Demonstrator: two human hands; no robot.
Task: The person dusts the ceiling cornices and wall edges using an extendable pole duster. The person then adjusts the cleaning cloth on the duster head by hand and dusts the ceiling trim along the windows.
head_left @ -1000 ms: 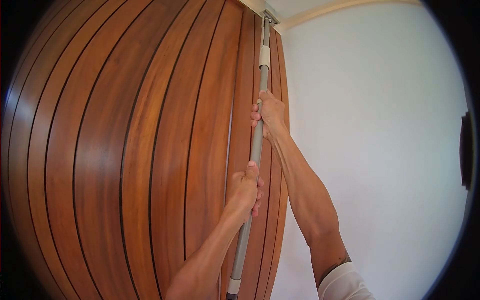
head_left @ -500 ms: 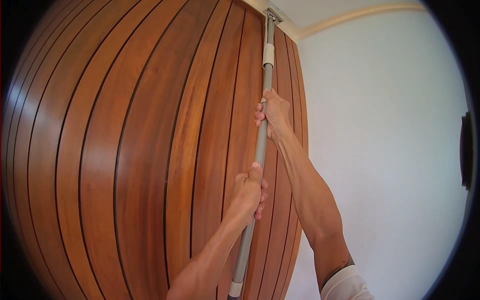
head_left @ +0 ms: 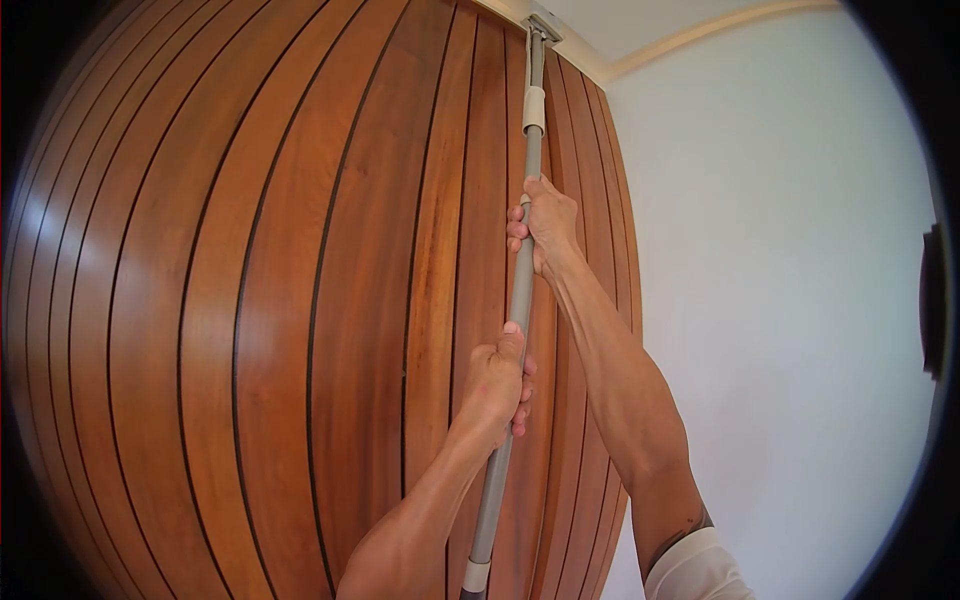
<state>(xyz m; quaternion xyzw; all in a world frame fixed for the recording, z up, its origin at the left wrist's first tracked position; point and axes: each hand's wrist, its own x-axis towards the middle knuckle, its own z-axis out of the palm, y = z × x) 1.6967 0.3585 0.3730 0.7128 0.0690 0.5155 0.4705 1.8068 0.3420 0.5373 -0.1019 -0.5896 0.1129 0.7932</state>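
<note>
A wall of reddish-brown wood planks (head_left: 275, 400), parted by narrow dark grooves (head_left: 312, 335), fills the left and middle of the view. A soft bluish glare (head_left: 38, 215) lies on the planks at far left. To the right stands a plain, pale wall (head_left: 770, 280), with cream trim (head_left: 720, 37) between it and the whitish ceiling (head_left: 640, 20). Something dark (head_left: 933, 300) shows at the right edge.

The pole head (head_left: 541, 30) has moved left along the wood panelling (head_left: 375, 250), farther from the white wall (head_left: 780, 300)
</note>
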